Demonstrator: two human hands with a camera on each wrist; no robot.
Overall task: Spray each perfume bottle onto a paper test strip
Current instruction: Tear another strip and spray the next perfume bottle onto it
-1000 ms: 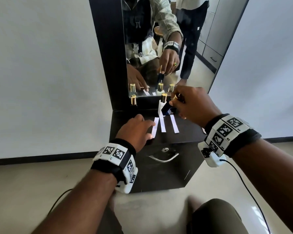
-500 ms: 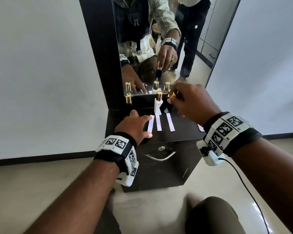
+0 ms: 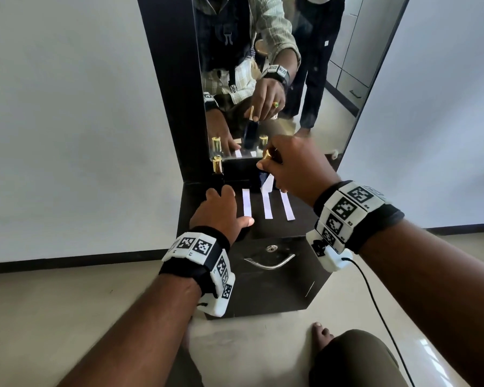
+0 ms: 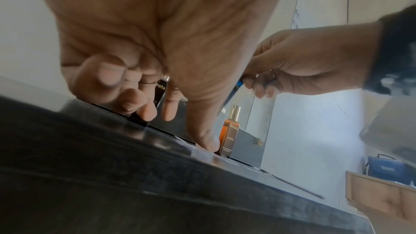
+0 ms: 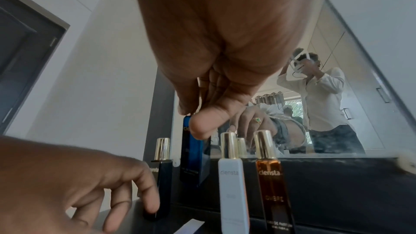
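Right hand pinching the blue bottle above the paper strips, left hand loose-fingered on the cabinet top, apparently steadying a strip.

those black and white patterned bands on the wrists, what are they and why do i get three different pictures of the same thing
No machine here: a person works with bare hands. Each patterned wristband carries a small camera, and a third camera sits on the head. So one picture looks down from the head, and the other two look along each hand from the wrist.

On the black cabinet top in front of a mirror lie three white paper test strips. Slim perfume bottles with gold caps stand at the back: a black one, a white one and an amber one.

The right hand holds a dark blue perfume bottle tilted above the strips. The left hand rests its fingers on the cabinet top beside the strips, holding nothing.
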